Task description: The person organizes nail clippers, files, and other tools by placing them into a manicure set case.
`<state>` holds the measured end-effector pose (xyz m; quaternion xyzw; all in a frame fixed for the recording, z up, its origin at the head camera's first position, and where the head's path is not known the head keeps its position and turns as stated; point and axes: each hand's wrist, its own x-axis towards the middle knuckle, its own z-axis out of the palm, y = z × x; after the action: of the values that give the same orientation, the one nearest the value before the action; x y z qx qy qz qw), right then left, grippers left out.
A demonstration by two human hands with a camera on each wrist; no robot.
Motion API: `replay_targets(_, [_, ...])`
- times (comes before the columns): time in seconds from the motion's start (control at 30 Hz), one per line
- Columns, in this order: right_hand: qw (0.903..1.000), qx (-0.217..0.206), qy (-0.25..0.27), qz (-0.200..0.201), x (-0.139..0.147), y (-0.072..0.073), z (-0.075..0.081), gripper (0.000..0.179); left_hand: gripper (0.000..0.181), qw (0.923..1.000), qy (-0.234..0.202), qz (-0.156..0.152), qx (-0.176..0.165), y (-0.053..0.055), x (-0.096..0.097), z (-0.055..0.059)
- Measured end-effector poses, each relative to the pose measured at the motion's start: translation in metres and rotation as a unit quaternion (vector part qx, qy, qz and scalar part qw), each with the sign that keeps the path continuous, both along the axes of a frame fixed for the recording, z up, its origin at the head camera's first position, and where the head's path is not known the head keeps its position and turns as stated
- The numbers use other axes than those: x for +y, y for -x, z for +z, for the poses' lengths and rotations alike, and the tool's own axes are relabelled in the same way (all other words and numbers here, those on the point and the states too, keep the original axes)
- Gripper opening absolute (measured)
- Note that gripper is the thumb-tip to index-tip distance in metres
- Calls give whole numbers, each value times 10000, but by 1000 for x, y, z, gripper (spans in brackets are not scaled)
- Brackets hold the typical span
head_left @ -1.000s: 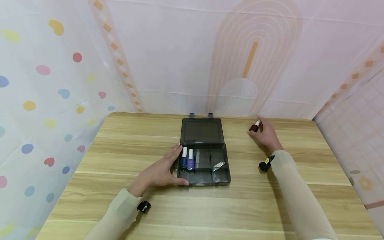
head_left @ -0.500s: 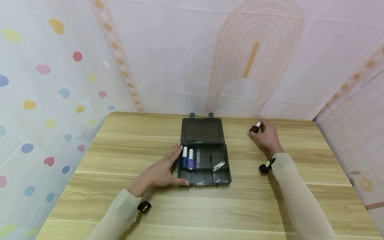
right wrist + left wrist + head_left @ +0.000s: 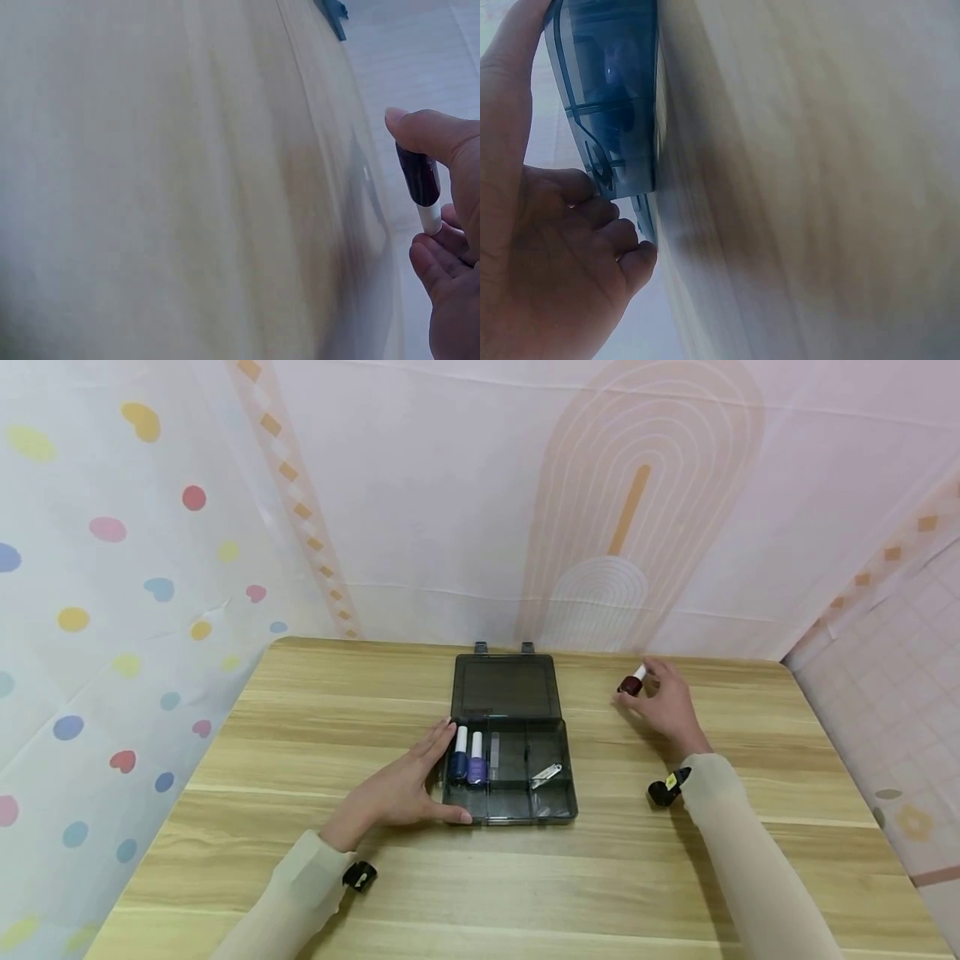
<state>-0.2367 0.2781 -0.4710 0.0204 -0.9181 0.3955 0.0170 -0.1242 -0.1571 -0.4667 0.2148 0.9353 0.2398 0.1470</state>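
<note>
A dark, see-through compartment box [image 3: 510,806] lies on the table with its lid [image 3: 506,689] folded back. My left hand [image 3: 397,789] holds the box's left end, thumb at the front corner and fingers along the far left side; the left wrist view shows the fingers curled by its wall [image 3: 622,142]. Inside, a navy nail polish bottle [image 3: 459,766] and a purple one [image 3: 477,769] lie side by side on the left. Nail clippers [image 3: 547,776] rest at the right. At the table's back right, my right hand [image 3: 667,702] pinches a dark red nail polish bottle [image 3: 420,176], white-capped, between thumb and fingers.
A thin strip [image 3: 495,750], perhaps a nail file, lies in the box's middle. The wooden table [image 3: 510,893] runs back to a patterned cloth wall [image 3: 427,527]. Black cameras [image 3: 360,877] are strapped to both wrists.
My right hand has shifted slightly left and toward me with the dark red bottle. The left hand and the box have stayed in place.
</note>
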Motion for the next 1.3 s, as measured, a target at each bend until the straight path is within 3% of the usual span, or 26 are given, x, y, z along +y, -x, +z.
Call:
replay_targets(0.33, [9992, 379, -70, 130, -12, -7, 2, 90, 140, 10000, 20, 6, 11, -1, -2, 0])
replay_targets(0.53, [9994, 289, 25, 179, -20, -15, 4, 90, 141, 10000, 79, 21, 56, -2, -4, 0])
replay_targets(1.3, [9897, 917, 615, 909, -63, -45, 18, 87, 139, 9999, 74, 36, 74, -3, -7, 3])
